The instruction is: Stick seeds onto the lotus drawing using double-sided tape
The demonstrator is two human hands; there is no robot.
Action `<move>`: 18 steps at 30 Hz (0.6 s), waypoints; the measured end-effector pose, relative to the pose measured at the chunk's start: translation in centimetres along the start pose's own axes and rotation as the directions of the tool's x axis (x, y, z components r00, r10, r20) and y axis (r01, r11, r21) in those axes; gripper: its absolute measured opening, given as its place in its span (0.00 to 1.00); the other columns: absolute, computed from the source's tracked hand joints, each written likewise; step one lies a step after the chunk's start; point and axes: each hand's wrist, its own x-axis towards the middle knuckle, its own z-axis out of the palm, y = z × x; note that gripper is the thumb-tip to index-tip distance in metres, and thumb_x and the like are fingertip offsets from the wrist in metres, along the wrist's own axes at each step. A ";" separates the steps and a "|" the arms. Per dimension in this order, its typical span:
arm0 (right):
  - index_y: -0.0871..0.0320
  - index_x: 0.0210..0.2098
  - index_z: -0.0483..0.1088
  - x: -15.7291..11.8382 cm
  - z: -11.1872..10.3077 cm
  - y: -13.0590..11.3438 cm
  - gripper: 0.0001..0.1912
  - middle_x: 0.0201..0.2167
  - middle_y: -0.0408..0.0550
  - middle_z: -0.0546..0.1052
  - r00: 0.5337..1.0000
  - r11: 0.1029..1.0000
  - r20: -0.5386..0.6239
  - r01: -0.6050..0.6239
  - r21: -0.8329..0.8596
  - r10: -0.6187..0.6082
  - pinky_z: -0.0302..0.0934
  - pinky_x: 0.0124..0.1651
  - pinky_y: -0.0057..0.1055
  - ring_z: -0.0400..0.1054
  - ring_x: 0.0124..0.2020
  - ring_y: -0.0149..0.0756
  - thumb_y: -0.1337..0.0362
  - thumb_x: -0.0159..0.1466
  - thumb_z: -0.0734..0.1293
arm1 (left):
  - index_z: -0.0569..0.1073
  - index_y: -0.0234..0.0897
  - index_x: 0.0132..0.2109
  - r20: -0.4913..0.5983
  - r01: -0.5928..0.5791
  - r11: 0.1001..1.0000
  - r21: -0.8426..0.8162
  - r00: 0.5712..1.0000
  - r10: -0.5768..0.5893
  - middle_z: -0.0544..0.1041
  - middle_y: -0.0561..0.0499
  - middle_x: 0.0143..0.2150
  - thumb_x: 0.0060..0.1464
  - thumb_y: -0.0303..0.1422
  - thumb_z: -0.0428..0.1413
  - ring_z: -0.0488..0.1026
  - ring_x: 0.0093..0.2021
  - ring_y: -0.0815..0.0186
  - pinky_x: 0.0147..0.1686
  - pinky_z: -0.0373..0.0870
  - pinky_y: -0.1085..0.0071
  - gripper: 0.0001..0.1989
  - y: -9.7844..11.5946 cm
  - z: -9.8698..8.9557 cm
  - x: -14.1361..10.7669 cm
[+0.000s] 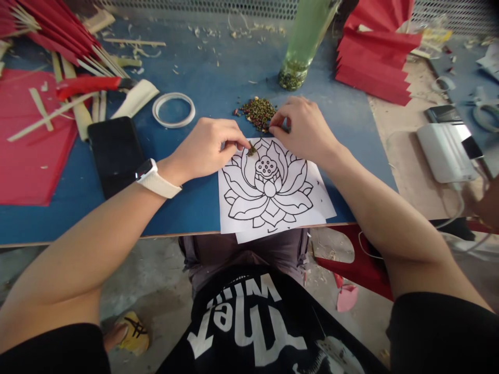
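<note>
A sheet with a black-outlined lotus drawing (268, 189) lies at the table's front edge, on top of another sheet. My left hand (214, 145) reaches over its upper left, index finger stretched out and thumb apart. That fingertip touches a few green beans (251, 150) on a petal. Just beyond the paper is a small pile of mixed green and brown beans (259, 112). At the pile's near right edge, my right hand (304, 124) has thumb and index tips brought together. Whatever sits between those tips is too small to make out.
Left of the paper are a white tape roll (173, 110), a black phone (116, 153), a red-handled tool (91, 85) and bamboo strips. A clear bottle of green liquid (306, 44) stands behind the pile. Right are folded red paper (374, 65) and a white power bank (444, 153).
</note>
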 end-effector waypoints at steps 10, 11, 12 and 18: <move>0.46 0.47 0.82 -0.2 -1.1 -1.7 0.08 0.54 0.62 0.85 0.996 0.995 0.082 0.028 -0.097 -0.020 0.76 0.74 0.69 0.76 0.65 0.69 0.55 0.85 0.76 | 0.96 0.38 0.56 0.018 0.021 1.000 -0.008 1.000 -0.021 0.95 0.45 0.54 0.74 0.23 0.55 0.92 0.52 0.55 0.63 0.89 0.56 0.23 0.2 -0.1 0.1; 0.46 0.48 0.82 -0.2 -1.2 -2.3 0.07 0.54 0.61 0.86 0.996 0.996 0.088 0.030 -0.083 -0.023 0.76 0.75 0.68 0.76 0.66 0.68 0.56 0.85 0.76 | 0.96 0.38 0.56 0.014 0.022 1.000 -0.009 1.000 -0.022 0.95 0.45 0.53 0.74 0.23 0.55 0.92 0.53 0.55 0.63 0.90 0.56 0.23 0.2 -0.1 0.1; 0.46 0.49 0.82 -0.1 -1.3 -3.1 0.05 0.55 0.60 0.86 0.995 0.997 0.097 0.033 -0.063 -0.027 0.77 0.74 0.67 0.77 0.65 0.67 0.57 0.85 0.76 | 0.96 0.38 0.56 0.008 0.021 1.000 -0.012 1.000 -0.021 0.95 0.44 0.53 0.73 0.22 0.56 0.92 0.52 0.54 0.62 0.90 0.55 0.23 0.2 -0.1 0.1; 0.44 0.51 0.87 -0.2 -1.6 -6.8 0.04 0.53 0.53 0.87 0.963 0.989 0.238 0.109 0.104 -0.131 0.77 0.72 0.61 0.80 0.60 0.60 0.57 0.85 0.77 | 0.95 0.38 0.57 0.016 0.028 0.999 -0.035 0.999 -0.028 0.94 0.44 0.53 0.71 0.22 0.57 0.92 0.52 0.53 0.63 0.90 0.54 0.22 0.1 -0.3 0.1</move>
